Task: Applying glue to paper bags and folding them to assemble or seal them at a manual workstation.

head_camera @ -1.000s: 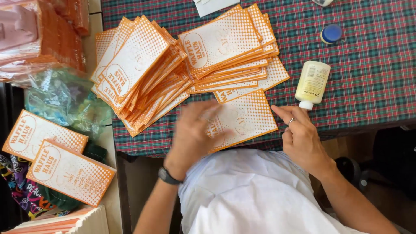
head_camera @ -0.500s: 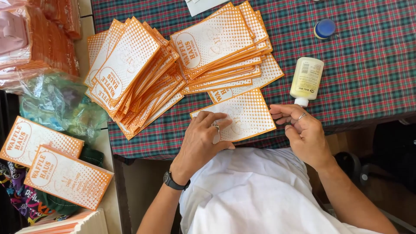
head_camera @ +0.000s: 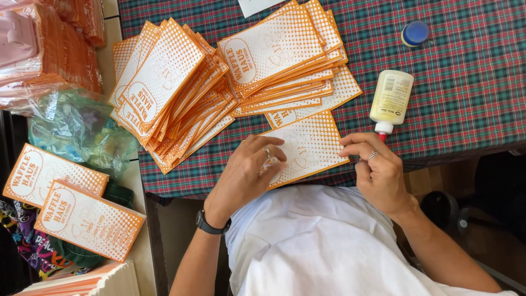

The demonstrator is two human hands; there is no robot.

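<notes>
One orange-and-white paper sleeve (head_camera: 307, 147) pressed under left hand (head_camera: 249, 175), right hand (head_camera: 375, 170) pinching its edge; two fanned stacks (head_camera: 230, 77) lie far on the tabletop (head_camera: 466, 98), glue bottle (head_camera: 391, 98) right, grip on neither.

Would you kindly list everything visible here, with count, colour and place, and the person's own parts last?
Paper bag in hand: one, orange and white, flat at the table's near edge, under both hands.
Bag piles: two fanned stacks, orange and white, mid-table; exact count cannot be told.
Glue bottle: one, pale yellow with red tip, lying on the cloth beside the right hand.
Cap: one, blue, far right of the table.
Tablecloth: one, green and red plaid.
Loose bags: two, orange and white, lower left, off the table.
Plastic wrap: one, clear greenish, left of the table.
Wristwatch: one, black, left wrist.
Left hand: pressing the bag.
Right hand: at the bag's right edge.
</notes>
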